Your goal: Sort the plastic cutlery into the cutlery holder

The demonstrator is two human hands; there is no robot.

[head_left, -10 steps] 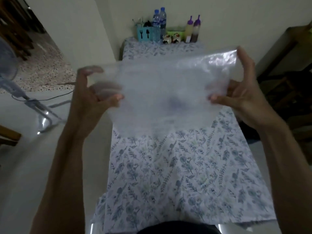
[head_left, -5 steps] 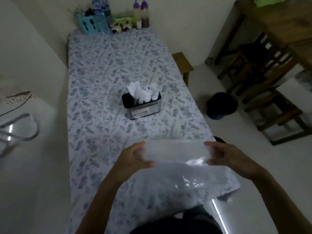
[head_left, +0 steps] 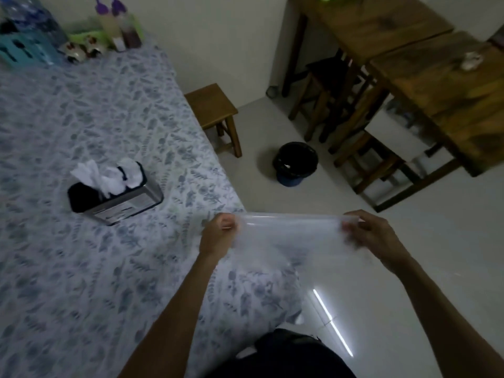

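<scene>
A metal cutlery holder (head_left: 128, 204) stands on the flower-patterned tablecloth (head_left: 81, 268), left of centre. White plastic cutlery (head_left: 109, 175) sticks up from its right compartments; the left compartment looks dark. I hold a clear plastic bag (head_left: 289, 236) stretched flat between both hands, over the table's right edge. My left hand (head_left: 219, 236) pinches the bag's left top corner and my right hand (head_left: 373, 236) pinches the right one. The bag looks empty.
At the table's far end stand water bottles (head_left: 35, 20), sauce bottles (head_left: 120, 25) and a teal caddy (head_left: 19, 50). On the floor to the right are a wooden stool (head_left: 212, 110), a black bin (head_left: 296, 163) and wooden tables with stools (head_left: 409, 77).
The view swung right and the bag with both hands shifted from above the table to past its right edge. The hands stay pinched on the bag, now pulled taut.
</scene>
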